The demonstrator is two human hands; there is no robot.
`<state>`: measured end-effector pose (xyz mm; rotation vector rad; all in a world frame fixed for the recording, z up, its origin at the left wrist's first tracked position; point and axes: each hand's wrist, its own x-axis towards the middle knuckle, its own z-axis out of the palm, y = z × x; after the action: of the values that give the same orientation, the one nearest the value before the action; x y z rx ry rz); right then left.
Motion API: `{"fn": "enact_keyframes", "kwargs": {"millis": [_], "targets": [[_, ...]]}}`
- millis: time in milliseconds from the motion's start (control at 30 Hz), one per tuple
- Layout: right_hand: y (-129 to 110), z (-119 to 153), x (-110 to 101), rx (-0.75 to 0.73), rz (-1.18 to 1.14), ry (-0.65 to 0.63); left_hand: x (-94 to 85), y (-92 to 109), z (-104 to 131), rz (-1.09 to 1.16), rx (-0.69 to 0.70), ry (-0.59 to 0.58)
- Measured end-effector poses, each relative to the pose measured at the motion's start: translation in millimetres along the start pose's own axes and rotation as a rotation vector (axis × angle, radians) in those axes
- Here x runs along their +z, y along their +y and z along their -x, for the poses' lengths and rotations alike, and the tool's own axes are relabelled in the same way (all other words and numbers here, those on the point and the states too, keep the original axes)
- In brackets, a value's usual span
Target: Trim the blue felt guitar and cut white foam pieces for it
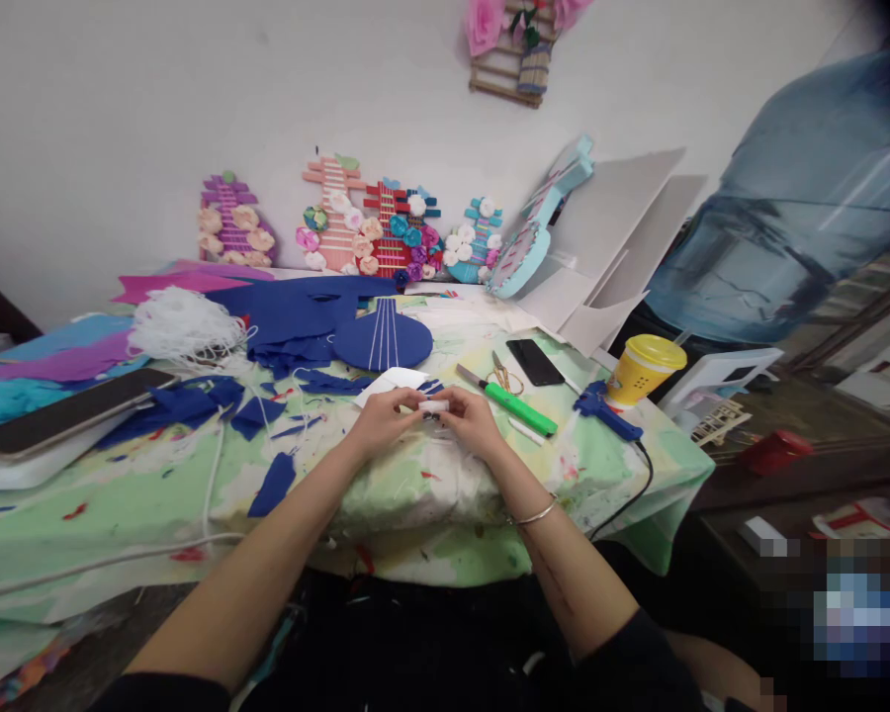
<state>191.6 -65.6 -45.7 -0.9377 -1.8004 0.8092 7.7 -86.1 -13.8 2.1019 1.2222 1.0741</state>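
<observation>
My left hand (387, 419) and my right hand (469, 417) meet above the front of the table, each pinching one end of a small white piece (434, 405). Just behind them lies a white sheet (400, 380) with narrow dark blue strips beside it. Further back is a round blue instrument-shaped piece (407, 343) with white strings down its middle. A green-handled cutter (523, 409), small scissors (505, 375) and a white stick (530, 431) lie to the right of my right hand.
Blue scraps (273, 485), white yarn (185, 331) and a long phone (74, 410) are left. Rightward lie a black phone (535, 362), blue glue gun (609, 410) with cord, yellow-lidded cup (647, 368) and water bottle (778, 227). Several decorated instruments (333, 218) lean on the wall.
</observation>
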Motion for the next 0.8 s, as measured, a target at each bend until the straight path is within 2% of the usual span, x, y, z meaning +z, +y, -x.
{"fn": "enact_keyframes", "kwargs": {"millis": [133,333,500,633,800], "targets": [[-1.9,0.2,-0.5,-0.012,0.024,0.015,0.7,-0.6,0.8,-0.009,0.022,-0.004],[-11.0,1.2,-1.6,-0.037,0.274,0.021,0.8,-7.2,0.6,-0.116,0.035,0.006],[-8.8,0.6,-0.8,-0.024,0.299,0.029,-0.6,-10.7,-1.6,-0.193,0.053,-0.003],[-8.6,0.2,-0.3,-0.018,0.306,0.03,-1.0,-10.6,-0.6,-0.097,-0.02,-0.049],[-10.1,-0.1,0.0,-0.019,0.307,0.031,-1.6,-5.6,1.6,0.007,-0.079,-0.035]]}}
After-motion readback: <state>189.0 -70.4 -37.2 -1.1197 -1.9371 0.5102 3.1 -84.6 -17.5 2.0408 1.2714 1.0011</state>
